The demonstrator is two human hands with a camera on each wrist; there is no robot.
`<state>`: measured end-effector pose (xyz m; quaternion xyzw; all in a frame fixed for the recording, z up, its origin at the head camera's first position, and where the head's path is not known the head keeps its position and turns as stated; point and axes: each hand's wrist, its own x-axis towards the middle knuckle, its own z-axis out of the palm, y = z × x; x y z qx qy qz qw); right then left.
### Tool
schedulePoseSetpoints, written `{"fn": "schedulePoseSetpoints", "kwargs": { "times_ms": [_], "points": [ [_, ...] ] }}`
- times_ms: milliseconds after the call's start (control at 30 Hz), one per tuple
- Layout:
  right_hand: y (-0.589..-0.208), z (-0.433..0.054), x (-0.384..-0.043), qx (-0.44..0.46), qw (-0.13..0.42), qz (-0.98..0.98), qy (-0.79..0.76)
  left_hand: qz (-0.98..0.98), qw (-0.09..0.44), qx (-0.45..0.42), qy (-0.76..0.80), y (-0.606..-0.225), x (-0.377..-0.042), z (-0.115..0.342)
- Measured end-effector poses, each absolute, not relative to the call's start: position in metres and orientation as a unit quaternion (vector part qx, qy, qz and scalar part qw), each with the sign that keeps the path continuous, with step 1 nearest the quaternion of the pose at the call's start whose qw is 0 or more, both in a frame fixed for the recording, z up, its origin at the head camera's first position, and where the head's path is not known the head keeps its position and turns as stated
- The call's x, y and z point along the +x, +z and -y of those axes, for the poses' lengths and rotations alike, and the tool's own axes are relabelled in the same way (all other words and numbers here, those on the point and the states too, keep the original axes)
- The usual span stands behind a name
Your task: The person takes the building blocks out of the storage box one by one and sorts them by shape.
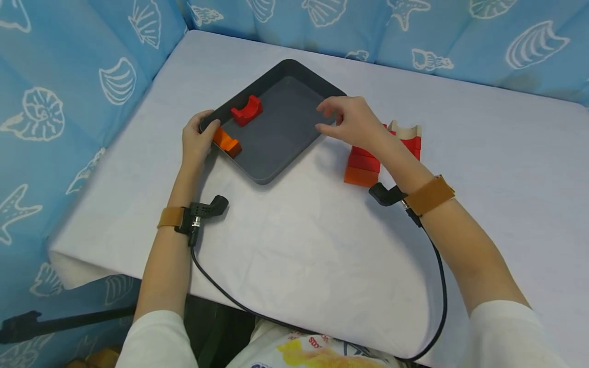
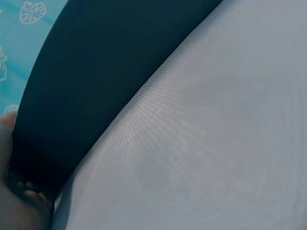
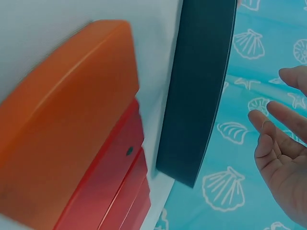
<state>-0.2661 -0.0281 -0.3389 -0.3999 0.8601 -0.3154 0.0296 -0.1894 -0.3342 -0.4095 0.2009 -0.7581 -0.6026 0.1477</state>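
A dark grey rectangular tray (image 1: 287,122) lies at an angle in the head view. Gripping its left corner is my left hand (image 1: 197,142), thumb over the rim and fingers outside the wall. An orange curved block (image 1: 228,143) sits in the tray by that thumb, and a red notched block (image 1: 248,110) lies near the upper left wall. My right hand (image 1: 350,119) hovers over the tray's right side, fingers loosely bent and holding nothing. In the right wrist view the same fingers (image 3: 271,136) show with nothing between them, beyond the tray wall (image 3: 196,96).
Right of the tray, partly behind my right forearm, stand several red blocks (image 1: 364,161) with an orange block (image 1: 361,177) in front and a cream-coloured one (image 1: 407,133) at the back. A white cloth covers the table (image 1: 294,245). Blue shell-patterned curtains (image 1: 285,25) border it.
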Motion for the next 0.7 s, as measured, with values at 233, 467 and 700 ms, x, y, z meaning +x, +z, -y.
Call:
{"fn": "schedulePoseSetpoints", "kwargs": {
  "times_ms": [233,467,700],
  "points": [
    [-0.342,0.05,-0.27,-0.401,0.039,-0.855,-0.327,0.753,0.14,0.207,-0.609,-0.41,-0.19,0.334],
    [-0.346,0.076,-0.277,-0.406,0.038,-0.847,-0.34,0.749,0.146,0.193,-0.617,-0.412,-0.19,0.335],
    [-0.353,0.095,-0.282,-0.399,0.038,-0.85,-0.342,0.739,0.145,0.198,-0.628,-0.411,-0.189,0.337]
  ]
}}
